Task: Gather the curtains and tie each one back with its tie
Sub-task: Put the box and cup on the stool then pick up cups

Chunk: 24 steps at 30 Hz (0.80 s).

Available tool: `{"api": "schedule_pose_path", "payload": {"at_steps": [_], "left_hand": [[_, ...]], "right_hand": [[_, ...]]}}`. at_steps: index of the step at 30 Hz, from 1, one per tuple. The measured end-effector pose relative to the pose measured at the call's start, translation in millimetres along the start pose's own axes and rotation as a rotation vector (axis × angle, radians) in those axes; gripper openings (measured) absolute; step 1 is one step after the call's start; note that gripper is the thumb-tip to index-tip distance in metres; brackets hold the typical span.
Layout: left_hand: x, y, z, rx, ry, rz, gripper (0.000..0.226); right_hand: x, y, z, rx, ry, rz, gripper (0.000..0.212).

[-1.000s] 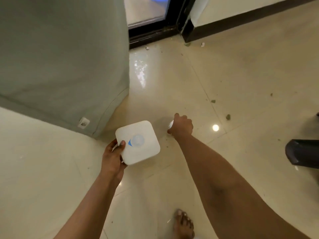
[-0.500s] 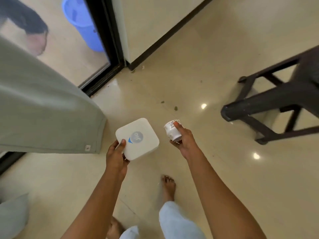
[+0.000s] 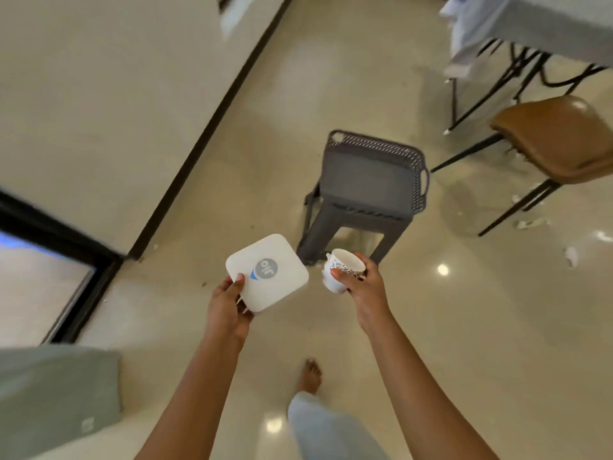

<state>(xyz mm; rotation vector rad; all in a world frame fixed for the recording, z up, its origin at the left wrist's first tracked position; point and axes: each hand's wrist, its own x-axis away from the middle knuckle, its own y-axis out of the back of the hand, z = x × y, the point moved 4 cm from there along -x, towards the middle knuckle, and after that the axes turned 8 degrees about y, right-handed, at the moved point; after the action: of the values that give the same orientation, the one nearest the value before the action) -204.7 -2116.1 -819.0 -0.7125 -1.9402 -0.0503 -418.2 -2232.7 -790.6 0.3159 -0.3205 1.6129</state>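
Observation:
The grey-green curtain hangs at the lower left, its hem with a small label just above the floor; no tie is visible. My left hand grips the corner of a white square box with a grey and blue logo. My right hand holds a small white patterned cup, tilted, fingers curled round its rim. Both hands are held over the floor, well to the right of the curtain.
A dark grey plastic stool stands just beyond my hands. A brown-seated chair and a cloth-covered table are at the upper right. The black-framed glass door is at left. My bare foot is on the glossy floor.
My right hand picked the cup off the floor and raised it. My view swung right, away from the curtain and door, bringing the stool, chair and table into sight.

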Motion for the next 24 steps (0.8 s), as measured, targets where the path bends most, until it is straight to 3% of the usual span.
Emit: {"api": "schedule_pose_path", "payload": {"at_steps": [6,10,17,24], "left_hand": [[-7.2,-172.1,-55.1,-0.108,-0.097,0.087,0.014],[-50.5,-271.2,-87.7,-0.161,-0.185,0.065,0.036],[-189.2,-391.9,-94.1,-0.426,-0.217,-0.074,0.039],[-299.4,-436.2,-67.5,-0.720,-0.187,-0.150,0.039]], "right_hand": [[-102.1,64.6,103.2,0.136,0.186,-0.105,0.064],[-181.3,82.6,130.0,0.312,0.206,-0.147,0.069],[-321.8,108.0,116.0,0.558,0.151,-0.182,0.072],[-417.3,119.2,70.2,0.594,0.046,-0.184,0.074]]}}
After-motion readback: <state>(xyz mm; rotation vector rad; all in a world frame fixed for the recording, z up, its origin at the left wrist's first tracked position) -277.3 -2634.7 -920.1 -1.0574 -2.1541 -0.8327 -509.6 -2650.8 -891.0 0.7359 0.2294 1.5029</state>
